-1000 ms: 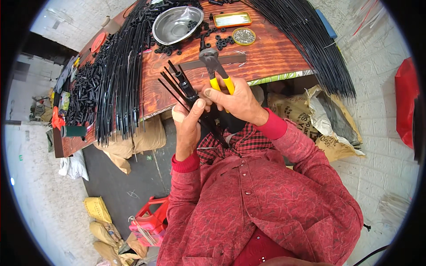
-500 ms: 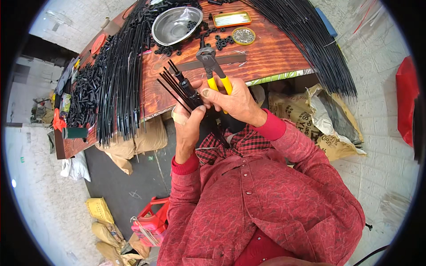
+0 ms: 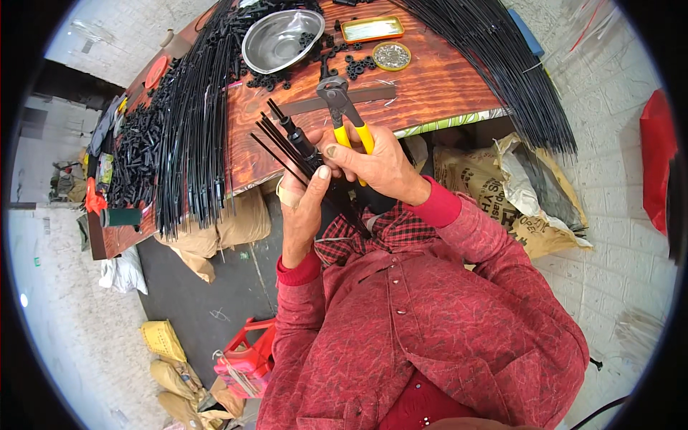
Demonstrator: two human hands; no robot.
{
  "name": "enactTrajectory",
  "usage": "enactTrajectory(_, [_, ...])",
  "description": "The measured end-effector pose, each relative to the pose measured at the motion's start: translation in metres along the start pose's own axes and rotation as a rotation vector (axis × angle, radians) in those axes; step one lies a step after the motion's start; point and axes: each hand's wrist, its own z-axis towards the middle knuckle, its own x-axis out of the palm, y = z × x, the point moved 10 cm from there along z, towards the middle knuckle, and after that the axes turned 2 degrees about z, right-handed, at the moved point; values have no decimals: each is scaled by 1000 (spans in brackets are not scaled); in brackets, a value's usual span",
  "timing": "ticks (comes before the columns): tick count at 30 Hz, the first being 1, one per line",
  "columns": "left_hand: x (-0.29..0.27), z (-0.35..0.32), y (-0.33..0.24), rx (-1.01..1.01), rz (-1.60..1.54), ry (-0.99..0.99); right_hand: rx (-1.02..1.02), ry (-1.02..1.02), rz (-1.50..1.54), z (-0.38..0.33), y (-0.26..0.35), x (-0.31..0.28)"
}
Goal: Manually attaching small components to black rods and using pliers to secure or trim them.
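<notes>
My left hand is closed around a bundle of thin black rods, which fan out at their upper ends. A stepped black tubular fitting stands among them, just above my left thumb. A pale wrap covers part of that hand. In my right hand is a pair of pincers with yellow grips, its dark metal jaws pointing away from me. The right fingers also reach the side of the fitting, but their exact contact there is hidden. Lower ends of the black rods hang toward my lap.
Across the wooden table lie long black rods in bundles at both sides. A metal bowl, a yellow-rimmed tray, a round dish of small metal pieces and black rings sit farther back. Sacks stand below.
Both hands stay nearly in place, still holding the rods and pincers. My left thumb has shifted slightly upward along the bundle.
</notes>
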Motion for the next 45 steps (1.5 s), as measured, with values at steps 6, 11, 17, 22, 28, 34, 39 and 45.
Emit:
enactTrajectory(6, [1, 1, 1, -3, -2, 0, 11, -11, 8, 0, 2, -1])
enactTrajectory(11, [2, 0, 3, -5, -9, 4, 1, -16, 17, -1, 2, -1])
enactTrajectory(17, [4, 0, 6, -6, -17, 1, -55, -83, -131, -2, 5, -7])
enactTrajectory(22, [0, -2, 0, 55, 90, -165, -356, -215, -551, -8, 30, -8])
enactTrajectory(28, [1, -2, 11, -31, -78, 15, -19, -19, -143, -3, 5, -4])
enactTrajectory(34, [1, 0, 2, -10, -84, 20, 302, 268, -388, -29, 24, -28])
enactTrajectory(39, [0, 0, 6, -31, -88, -26, 410, 486, -645, -44, 24, -26])
enactTrajectory(45, [-2, -2, 12, -48, 31, -19, 399, 619, -628, -36, 28, -19])
